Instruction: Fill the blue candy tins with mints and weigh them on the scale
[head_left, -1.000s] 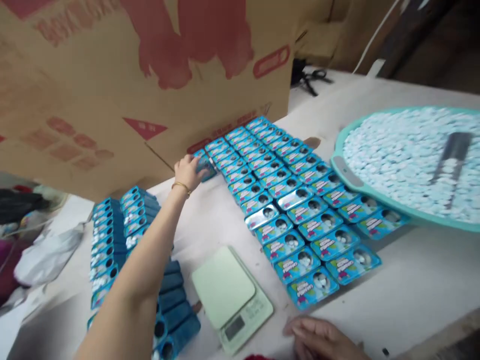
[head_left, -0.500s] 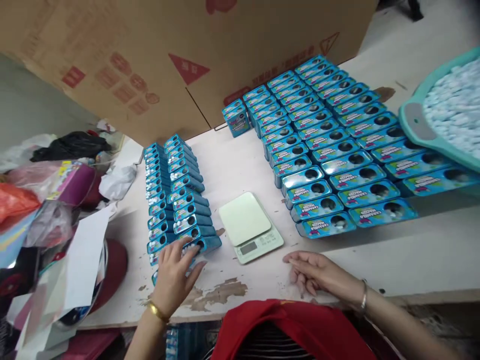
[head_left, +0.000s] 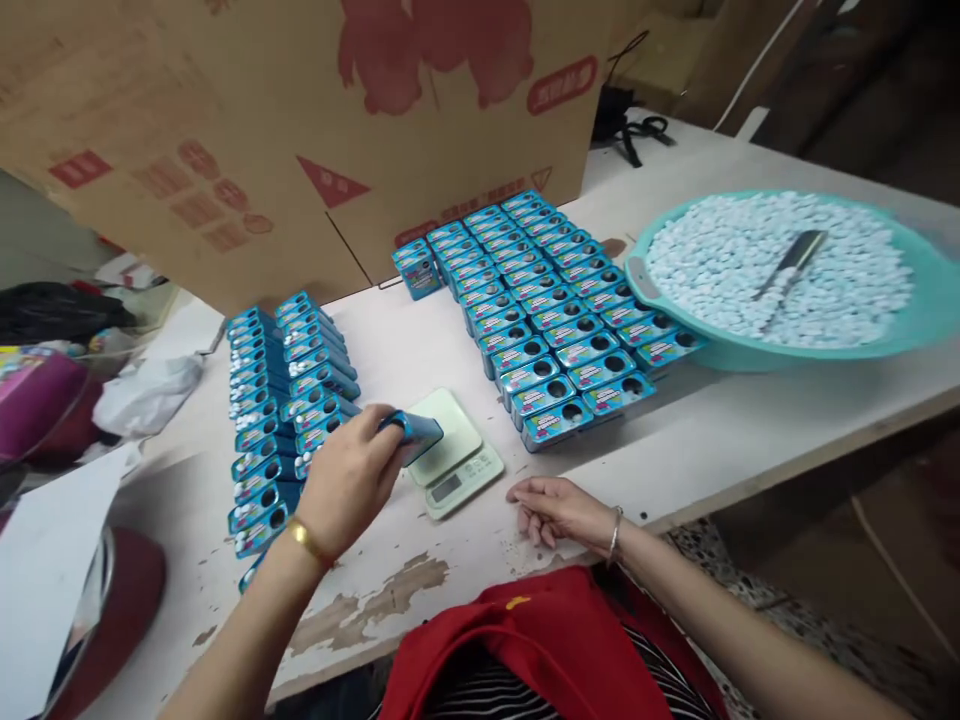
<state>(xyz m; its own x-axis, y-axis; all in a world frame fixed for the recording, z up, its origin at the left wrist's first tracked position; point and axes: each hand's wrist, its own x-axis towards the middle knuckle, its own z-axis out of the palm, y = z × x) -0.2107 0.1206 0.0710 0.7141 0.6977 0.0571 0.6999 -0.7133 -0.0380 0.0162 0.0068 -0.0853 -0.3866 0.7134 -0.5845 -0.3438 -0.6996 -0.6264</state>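
Note:
A blue tin (head_left: pixel 424 438) with a round opening is gripped in my left hand (head_left: pixel 356 480), tilted and lifted just over the left part of the pale green kitchen scale (head_left: pixel 442 410). My right hand (head_left: pixel 555 508) rests low over the table in front of the scale, thumb and fingers drawn together; whether anything small is between them is hidden. Left of the scale stand two rows of similar blue tins (head_left: pixel 255 435), close to my left hand. On the scale's right side is a block of blue tins (head_left: pixel 559 355), some with pale pieces showing in their openings.
A turquoise basin (head_left: pixel 750 345) full of pale blue-white pieces sits at the right, a metal scoop (head_left: pixel 795 262) lying in it. Behind the tins stands a large cardboard box (head_left: pixel 247 130). A dark red bucket (head_left: pixel 131 610) with papers and several bags occupy the left.
My left hand has picked a tin from the left rows and carried it right toward the scale. The view has swung right, showing more of the basin. My right hand keeps its pose.

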